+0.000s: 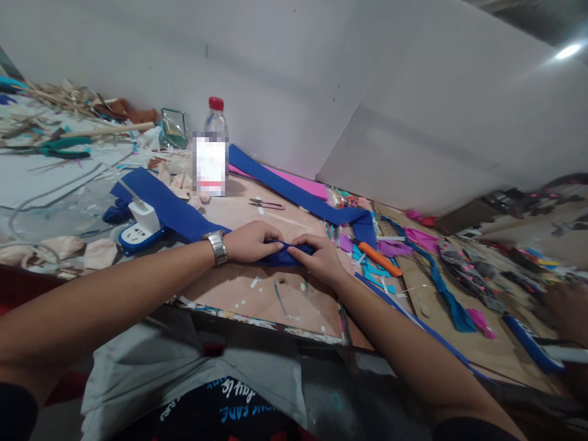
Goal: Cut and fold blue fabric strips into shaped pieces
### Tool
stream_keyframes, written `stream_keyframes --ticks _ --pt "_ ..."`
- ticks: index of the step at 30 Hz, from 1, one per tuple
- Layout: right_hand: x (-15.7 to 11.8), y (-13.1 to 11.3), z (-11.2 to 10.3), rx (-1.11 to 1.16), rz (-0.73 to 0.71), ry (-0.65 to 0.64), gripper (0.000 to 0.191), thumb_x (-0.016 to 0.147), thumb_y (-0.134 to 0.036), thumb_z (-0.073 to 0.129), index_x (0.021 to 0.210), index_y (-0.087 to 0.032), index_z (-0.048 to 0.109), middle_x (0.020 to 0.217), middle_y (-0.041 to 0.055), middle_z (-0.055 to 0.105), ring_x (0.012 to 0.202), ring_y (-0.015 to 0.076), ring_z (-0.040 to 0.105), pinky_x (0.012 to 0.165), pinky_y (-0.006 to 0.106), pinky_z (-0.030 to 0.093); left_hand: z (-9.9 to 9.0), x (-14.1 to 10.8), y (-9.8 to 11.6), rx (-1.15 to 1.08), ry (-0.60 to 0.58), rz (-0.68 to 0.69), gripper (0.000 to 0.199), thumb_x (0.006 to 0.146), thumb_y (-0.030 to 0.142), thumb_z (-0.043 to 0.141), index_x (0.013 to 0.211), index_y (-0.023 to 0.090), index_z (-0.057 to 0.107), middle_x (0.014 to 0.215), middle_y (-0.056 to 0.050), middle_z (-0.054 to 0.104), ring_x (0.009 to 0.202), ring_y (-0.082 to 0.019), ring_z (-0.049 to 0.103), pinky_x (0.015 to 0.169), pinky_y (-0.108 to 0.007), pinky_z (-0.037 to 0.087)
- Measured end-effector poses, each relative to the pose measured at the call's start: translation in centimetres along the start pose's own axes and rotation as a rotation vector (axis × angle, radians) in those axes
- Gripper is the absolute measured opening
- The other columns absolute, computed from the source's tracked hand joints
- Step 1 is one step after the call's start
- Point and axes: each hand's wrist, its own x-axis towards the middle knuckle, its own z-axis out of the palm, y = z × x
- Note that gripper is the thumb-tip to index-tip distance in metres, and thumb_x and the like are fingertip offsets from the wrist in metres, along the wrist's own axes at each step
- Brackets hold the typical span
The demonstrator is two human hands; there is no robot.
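Both of my hands pinch a strip of dark blue fabric (281, 256) low over the wooden board. My left hand (252, 241), with a metal watch (215, 247) on its wrist, is closed on the strip, thumb on top. Close beside it my right hand (316, 256) is closed on the same fabric, the two thumbs nearly meeting. The cloth between them looks gathered or folded; its exact fold is hidden by the fingers. A wide blue fabric band (169, 205) runs up to the left from under my left wrist. Another blue band (294, 191) lies behind my hands.
Small thread snips (267, 204) lie behind my hands, near a red-capped bottle (215, 131). At left are a power strip (140, 233) with a plug and green-handled pliers (67, 147). An orange cutter (379, 258) and fabric scraps lie right. Another person's hand (567, 309) shows at far right.
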Motion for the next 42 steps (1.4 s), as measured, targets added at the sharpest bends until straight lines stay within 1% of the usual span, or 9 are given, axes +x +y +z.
stream_keyframes --ticks 4,9,17,21,24,32,35,38,42 --pt "0.1 -0.1 0.1 -0.011 -0.041 -0.008 0.015 0.087 -0.033 0.077 0.091 -0.019 0.081 0.088 0.0066 0.081 0.08 0.0217 0.074 0.077 0.032 0.056 0.1 0.0 0.0 0.007 -0.015 -0.041 0.034 0.095 0.038 0.055 0.079 0.015 0.074 0.065 -0.001 0.063 0.06 -0.014 0.051 0.059 -0.027 0.033" --pt "0.0 -0.4 0.2 -0.037 -0.068 0.024 0.015 0.087 -0.033 0.076 0.092 -0.02 0.082 0.09 0.0071 0.082 0.082 0.0223 0.076 0.08 0.033 0.058 0.0 0.0 0.6 0.057 -0.004 -0.07 0.034 0.096 0.035 0.053 0.086 0.013 0.077 0.07 -0.003 0.069 0.063 -0.014 0.055 0.06 -0.027 0.034" --pt "-0.1 -0.4 0.1 -0.035 -0.029 0.069 0.014 0.087 -0.033 0.077 0.092 -0.02 0.082 0.09 0.0069 0.082 0.082 0.0232 0.076 0.079 0.034 0.059 0.0 -0.1 0.6 0.093 0.025 -0.04 0.034 0.098 0.035 0.053 0.089 0.014 0.077 0.075 -0.003 0.072 0.067 -0.015 0.058 0.062 -0.026 0.035" --pt "-0.1 -0.5 0.1 -0.064 -0.083 0.076 0.012 0.087 -0.031 0.077 0.091 -0.021 0.083 0.089 0.0069 0.083 0.082 0.0234 0.077 0.081 0.035 0.059 0.0 0.0 0.5 0.077 0.028 -0.026 0.036 0.099 0.036 0.051 0.089 0.013 0.077 0.075 -0.003 0.071 0.067 -0.015 0.056 0.062 -0.026 0.036" --pt "-0.1 -0.5 0.2 -0.065 -0.146 0.099 0.011 0.087 -0.029 0.077 0.093 -0.023 0.083 0.091 0.0071 0.083 0.083 0.0232 0.077 0.081 0.035 0.059 0.0 0.1 0.4 0.033 0.034 -0.016 0.033 0.098 0.032 0.051 0.09 0.014 0.077 0.075 -0.003 0.07 0.067 -0.014 0.056 0.063 -0.025 0.037" --pt "0.0 -0.9 0.1 -0.058 -0.25 0.079 0.009 0.088 -0.022 0.075 0.091 -0.024 0.083 0.089 0.0065 0.082 0.082 0.0216 0.077 0.078 0.035 0.06 0.1 0.3 0.1 -0.116 0.018 -0.11 0.027 0.087 0.018 0.053 0.091 0.015 0.079 0.073 -0.001 0.069 0.065 -0.013 0.055 0.061 -0.025 0.038" --pt "0.0 -0.9 0.1 -0.069 -0.266 0.078 0.008 0.089 -0.023 0.075 0.091 -0.024 0.083 0.089 0.0065 0.082 0.081 0.0212 0.077 0.076 0.034 0.06 0.1 0.2 0.1 -0.149 0.017 -0.088 0.027 0.091 0.027 0.055 0.087 0.014 0.078 0.07 -0.001 0.066 0.064 -0.013 0.052 0.06 -0.026 0.036" --pt "0.0 -0.8 0.1 -0.083 -0.278 0.083 0.009 0.09 -0.023 0.074 0.091 -0.024 0.082 0.089 0.0063 0.082 0.08 0.0209 0.077 0.076 0.034 0.06 0.1 0.1 0.0 -0.143 0.041 -0.071 0.041 0.096 0.043 0.053 0.073 0.014 0.071 0.062 0.0 0.056 0.06 -0.013 0.045 0.057 -0.027 0.032" --pt "0.0 -0.8 0.1 -0.114 -0.262 0.081 0.007 0.09 -0.025 0.075 0.092 -0.024 0.082 0.09 0.0062 0.083 0.081 0.0211 0.077 0.078 0.033 0.06 0.4 0.3 -0.5 -0.123 0.065 -0.068 0.041 0.097 0.045 0.054 0.077 0.014 0.072 0.063 0.001 0.057 0.06 -0.012 0.046 0.057 -0.027 0.03"
